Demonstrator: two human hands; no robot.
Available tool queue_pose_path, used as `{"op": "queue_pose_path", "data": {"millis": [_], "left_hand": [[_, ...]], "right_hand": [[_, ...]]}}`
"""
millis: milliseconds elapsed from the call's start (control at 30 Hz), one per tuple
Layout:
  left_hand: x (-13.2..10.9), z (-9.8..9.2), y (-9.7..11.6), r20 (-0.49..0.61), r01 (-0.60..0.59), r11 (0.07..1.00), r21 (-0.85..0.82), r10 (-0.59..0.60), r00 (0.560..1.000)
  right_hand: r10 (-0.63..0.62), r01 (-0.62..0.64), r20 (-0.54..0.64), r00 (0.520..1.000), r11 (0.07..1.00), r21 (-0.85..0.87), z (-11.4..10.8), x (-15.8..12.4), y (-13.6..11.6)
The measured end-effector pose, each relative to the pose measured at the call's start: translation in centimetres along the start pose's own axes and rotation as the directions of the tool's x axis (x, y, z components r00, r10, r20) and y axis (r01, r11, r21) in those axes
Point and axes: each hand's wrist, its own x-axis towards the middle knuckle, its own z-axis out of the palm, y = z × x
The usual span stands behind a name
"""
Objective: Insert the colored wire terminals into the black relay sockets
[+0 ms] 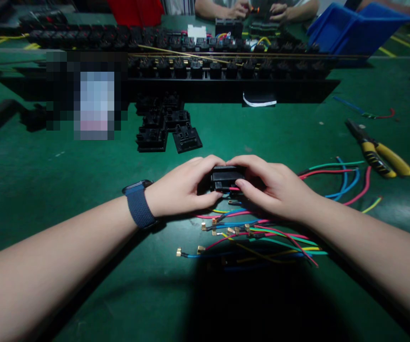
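Between both hands is a black plastic socket module [226, 176], with a red wire [232, 189] at its near side. My left hand [187, 184], a dark blue watch band on its wrist, grips the module's left end between thumb and fingers. On the right end, my right hand [271, 183] is closed, its thumb by the red wire. Whether the wire is seated in the module I cannot tell. Just below lie several coloured wires [290, 237] with brass terminals [201, 249]. Several more black modules [151, 138] rest on the table beyond my left hand.
Yellow-handled pliers [379, 149] lie at right on the green table [94, 166]. Long black strips [290, 88] holding rows of modules cross the back. A blue bin [358, 31] stands at back right, near a co-worker's hands [240, 9]. A pixelated patch covers something at left.
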Motion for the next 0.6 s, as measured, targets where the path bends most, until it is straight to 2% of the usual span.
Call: {"op": "queue_pose_path", "data": {"millis": [600], "left_hand": [[-0.09,0.0,0.04,-0.005,0.021,1.0,-0.015,-0.021,1.0]], "right_hand": [[0.007,-0.007,0.016,1.0,1.0,-0.008,-0.12,-0.08,-0.08]]}}
